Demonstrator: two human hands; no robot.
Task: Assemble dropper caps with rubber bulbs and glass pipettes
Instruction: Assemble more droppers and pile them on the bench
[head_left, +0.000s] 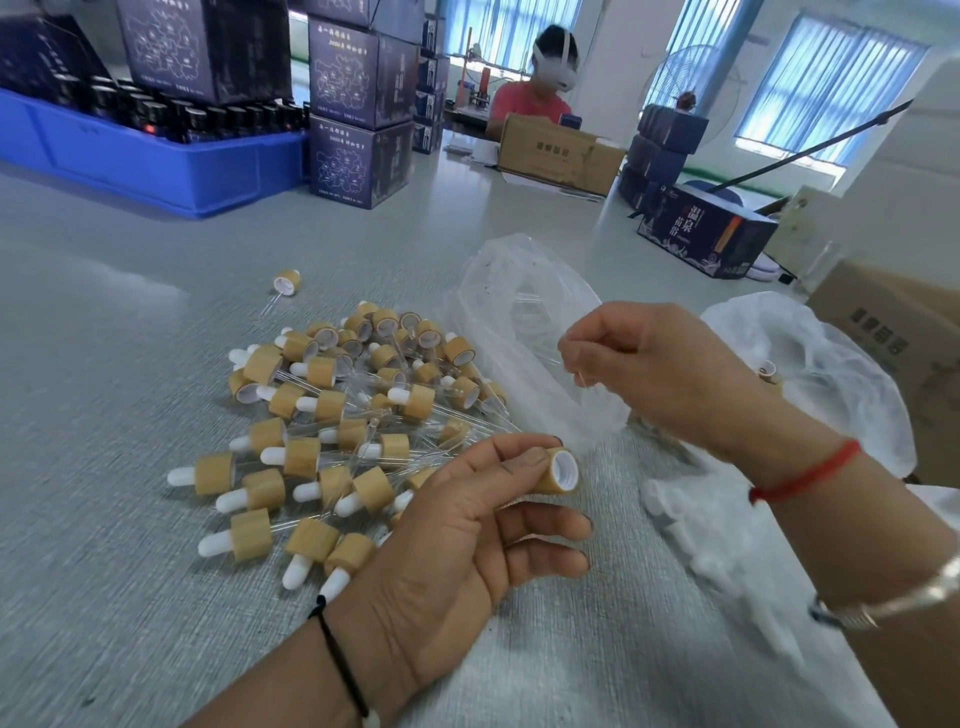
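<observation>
Between hands | left hand (457, 525) pinches cap (558, 470) | right hand (649, 364) likely pinches pipette (583, 382)

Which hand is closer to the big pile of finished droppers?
Left. The left hand, holding a cap, sits right at the edge of the pile. The right hand, pinching a glass tube, is farther off over the plastic bag.

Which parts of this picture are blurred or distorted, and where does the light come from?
Head view: the right hand and its glass pipette are motion-blurred; the left hand holding the bamboo cap is sharper; wide-angle bending tilts the windows, which give bright daylight.
</observation>
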